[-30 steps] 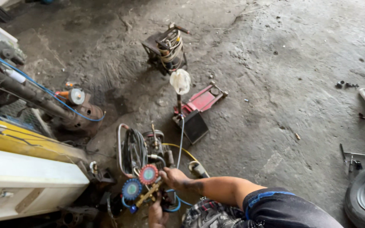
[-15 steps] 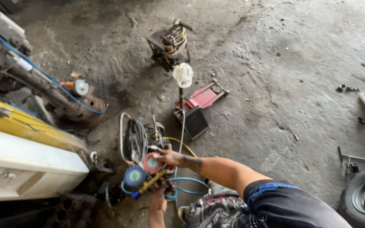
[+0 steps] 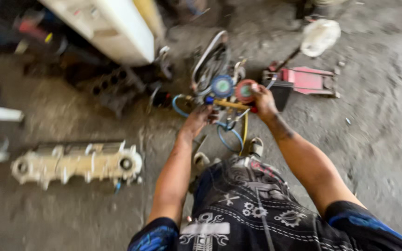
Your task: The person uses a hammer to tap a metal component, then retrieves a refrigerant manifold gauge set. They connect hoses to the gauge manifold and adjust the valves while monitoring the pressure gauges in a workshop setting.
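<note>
Dusty concrete floor (workshop clutter) under both hands.

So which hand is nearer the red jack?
Right. The right hand is at the red gauge, just beside the red jack; the left hand is farther off, under the blue gauge.

A dusty concrete floor bears a red jack and a pale metal casting.
</note>
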